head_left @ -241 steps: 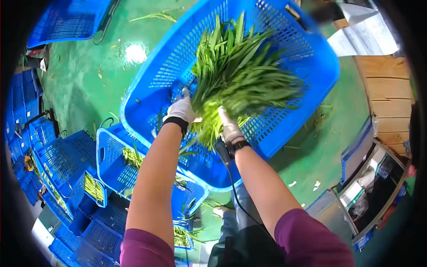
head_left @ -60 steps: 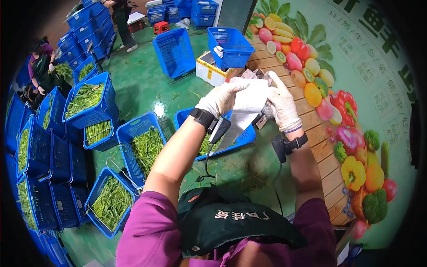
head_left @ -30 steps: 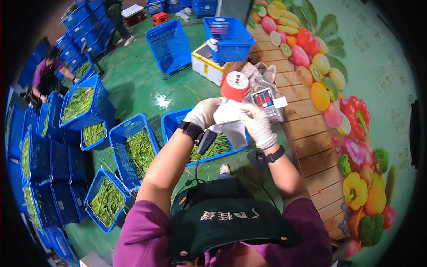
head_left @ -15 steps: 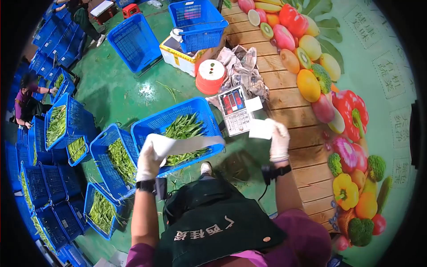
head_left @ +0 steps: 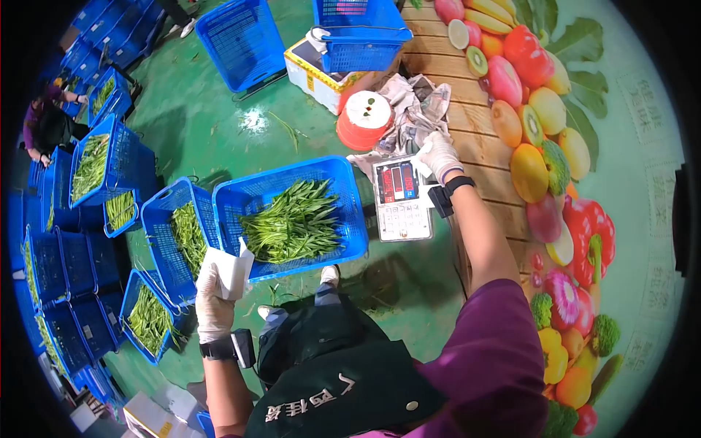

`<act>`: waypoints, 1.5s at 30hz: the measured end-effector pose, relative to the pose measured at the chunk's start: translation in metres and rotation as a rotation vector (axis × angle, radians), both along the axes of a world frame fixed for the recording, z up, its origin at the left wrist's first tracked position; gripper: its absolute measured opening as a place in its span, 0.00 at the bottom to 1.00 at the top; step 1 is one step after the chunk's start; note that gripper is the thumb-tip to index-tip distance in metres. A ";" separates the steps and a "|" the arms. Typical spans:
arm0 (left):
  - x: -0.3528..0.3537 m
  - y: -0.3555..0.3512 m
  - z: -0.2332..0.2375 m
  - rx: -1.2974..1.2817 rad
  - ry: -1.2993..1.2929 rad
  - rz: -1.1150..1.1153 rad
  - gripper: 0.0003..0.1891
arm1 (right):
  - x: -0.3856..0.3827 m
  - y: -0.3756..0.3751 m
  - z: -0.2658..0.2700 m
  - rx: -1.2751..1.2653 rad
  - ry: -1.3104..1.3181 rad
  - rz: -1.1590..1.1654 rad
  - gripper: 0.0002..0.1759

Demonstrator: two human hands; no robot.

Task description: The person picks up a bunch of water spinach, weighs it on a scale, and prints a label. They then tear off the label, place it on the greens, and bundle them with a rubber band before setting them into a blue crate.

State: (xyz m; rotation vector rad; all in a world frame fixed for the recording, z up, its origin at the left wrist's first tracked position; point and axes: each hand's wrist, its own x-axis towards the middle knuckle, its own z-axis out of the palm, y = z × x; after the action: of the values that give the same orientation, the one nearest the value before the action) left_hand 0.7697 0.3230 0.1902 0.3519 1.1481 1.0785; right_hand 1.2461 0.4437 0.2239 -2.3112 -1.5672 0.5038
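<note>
The left hand (head_left: 215, 305) pinches folded white paper (head_left: 231, 272) between thumb and fingers, near the lower left corner of the large blue basket (head_left: 355, 248). The right hand (head_left: 439, 154) reaches to the upper right corner of the digital scale (head_left: 403, 225), its fingertips at a white slip (head_left: 422, 167); whether they grip it, I cannot tell. Leafy greens (head_left: 293, 221) lie inside the basket, reaching its lower edge. Beyond the scale's upper edge are a red bucket (head_left: 358, 136) with a white lid (head_left: 368, 107) and crumpled newspaper (head_left: 413, 109).
</note>
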 end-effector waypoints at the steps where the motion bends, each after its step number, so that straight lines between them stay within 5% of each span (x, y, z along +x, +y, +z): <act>1: -0.001 -0.001 -0.002 -0.003 0.000 0.014 0.25 | -0.001 0.007 -0.005 -0.061 0.015 0.013 0.27; 5: -0.009 -0.010 -0.011 -0.047 0.025 0.082 0.22 | 0.039 0.023 -0.091 -0.383 -0.191 0.012 0.41; 7: -0.009 -0.011 -0.011 -0.059 0.000 0.082 0.24 | 0.042 0.017 -0.100 -0.115 -0.639 -0.140 0.59; 9: -0.008 -0.011 -0.012 -0.063 0.014 0.097 0.24 | 0.069 0.011 -0.083 -0.093 -0.502 -0.186 0.73; 11: -0.008 -0.010 -0.015 -0.064 0.020 0.115 0.24 | 0.110 -0.009 -0.101 -0.160 -0.334 -0.189 0.73; 12: -0.007 -0.009 -0.017 -0.053 0.000 0.113 0.24 | 0.122 -0.026 -0.103 -0.189 0.361 -0.179 0.69; 14: -0.007 -0.007 -0.022 -0.046 -0.036 0.107 0.24 | 0.115 -0.064 -0.104 -0.427 0.802 -0.169 0.41; 15: -0.004 -0.006 -0.022 -0.046 -0.041 0.110 0.24 | 0.127 -0.078 -0.131 -0.478 0.687 -0.212 0.26; 17: 0.002 -0.003 -0.022 -0.050 -0.099 0.093 0.23 | 0.128 -0.101 -0.177 -0.361 0.691 -0.330 0.12; 19: 0.004 -0.001 -0.025 -0.025 -0.097 0.091 0.22 | 0.104 -0.108 -0.184 -0.212 0.192 -0.198 0.08; 23: 0.003 -0.001 -0.019 -0.036 -0.070 0.139 0.23 | 0.047 -0.109 -0.150 0.055 -0.648 0.310 0.09; 27: -0.012 -0.010 -0.020 -0.026 0.015 0.211 0.25 | 0.027 -0.085 -0.096 0.007 -0.821 0.301 0.16; 33: -0.025 -0.019 -0.029 -0.040 0.051 0.293 0.24 | 0.012 -0.035 -0.080 0.455 -0.145 0.445 0.06; 36: -0.021 -0.018 -0.027 -0.051 0.053 0.308 0.24 | 0.013 0.016 -0.122 0.173 0.020 0.625 0.09; 39: -0.021 -0.023 -0.028 -0.057 0.032 0.337 0.25 | -0.032 0.058 -0.087 -0.115 -0.157 0.816 0.15; 41: -0.029 -0.030 -0.035 -0.059 0.003 0.334 0.25 | -0.054 0.082 -0.081 -0.552 -0.331 0.695 0.17; 45: -0.032 -0.038 -0.034 -0.068 0.059 0.356 0.23 | -0.025 0.106 -0.159 -0.626 -0.659 0.814 0.26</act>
State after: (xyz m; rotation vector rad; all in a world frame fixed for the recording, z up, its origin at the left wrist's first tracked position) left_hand 0.7377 0.2854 0.1560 0.1277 1.3284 1.3412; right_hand 1.2215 0.5500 0.0650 -2.2618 -3.0857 0.4643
